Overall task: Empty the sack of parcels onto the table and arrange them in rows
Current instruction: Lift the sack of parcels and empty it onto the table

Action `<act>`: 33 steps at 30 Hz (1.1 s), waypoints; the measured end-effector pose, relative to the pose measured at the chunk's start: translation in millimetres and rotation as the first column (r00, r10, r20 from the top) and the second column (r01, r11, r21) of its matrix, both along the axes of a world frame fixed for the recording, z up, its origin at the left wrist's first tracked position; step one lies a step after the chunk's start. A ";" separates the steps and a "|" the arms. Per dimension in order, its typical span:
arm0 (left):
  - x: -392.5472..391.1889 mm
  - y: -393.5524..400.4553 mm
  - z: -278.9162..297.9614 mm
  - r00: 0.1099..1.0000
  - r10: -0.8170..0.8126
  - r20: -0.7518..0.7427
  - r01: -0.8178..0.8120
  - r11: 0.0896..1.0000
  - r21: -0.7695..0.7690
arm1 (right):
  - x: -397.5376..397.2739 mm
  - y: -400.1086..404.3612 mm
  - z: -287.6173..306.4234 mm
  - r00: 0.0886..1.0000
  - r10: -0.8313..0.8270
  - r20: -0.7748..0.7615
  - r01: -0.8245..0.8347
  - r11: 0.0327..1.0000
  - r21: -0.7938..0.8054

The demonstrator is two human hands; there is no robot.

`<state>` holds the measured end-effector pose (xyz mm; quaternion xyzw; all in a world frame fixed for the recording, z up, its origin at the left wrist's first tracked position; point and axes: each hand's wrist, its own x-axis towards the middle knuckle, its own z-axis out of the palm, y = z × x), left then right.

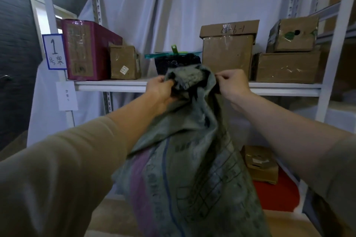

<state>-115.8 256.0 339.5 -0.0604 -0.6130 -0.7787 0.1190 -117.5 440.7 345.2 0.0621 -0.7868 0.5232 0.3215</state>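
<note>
A grey-green woven sack (190, 163) with purple and blue stripes and printed grid marks hangs in front of me, bulging low down. My left hand (161, 90) grips the bunched top edge of the sack on the left. My right hand (231, 84) pinches the sack's top edge on the right. Both hands hold the sack's mouth up at shelf height. Whatever the sack holds is hidden inside it.
A white metal shelf (115, 85) stands right behind the sack. On it are a maroon box (84, 50), several brown cardboard boxes (227, 54) and a dark bag with a teal clip (173, 57). Below lie a cardboard box (260, 163) and a red surface (275, 194).
</note>
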 end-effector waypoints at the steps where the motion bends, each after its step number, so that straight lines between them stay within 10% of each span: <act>1: 1.7 -0.1 -5.7 0.999 0.013 0.046 -0.011 0.999 -0.039 | -0.5 0.3 -4.2 0.999 0.008 0.047 -0.008 1.000 -0.001; 7: -11.4 9.4 35.9 0.987 0.054 -0.149 -0.037 0.993 0.113 | -3.4 -1.0 8.1 0.984 0.079 -0.159 -0.085 0.996 -0.033; 14: -12.2 -1.2 -37.6 0.996 0.084 0.041 -0.088 0.991 0.103 | 9.4 33.4 -51.1 0.878 0.198 0.436 -0.277 0.952 0.127; 24: 8.9 8.7 -41.1 0.996 0.080 -0.027 -0.077 0.992 0.098 | 29.0 32.8 -131.1 0.778 -0.023 0.628 -0.240 0.913 0.330; 27: 13.3 3.3 -51.1 0.981 0.170 -0.088 -0.176 0.982 -0.069 | 29.8 34.2 -132.3 0.832 -0.063 0.552 -0.188 0.903 0.387; 33: 24.2 -1.7 -93.0 0.949 0.167 -0.267 -0.304 0.703 -0.643 | 32.3 39.1 -115.7 0.901 0.064 0.430 -0.021 0.994 -0.105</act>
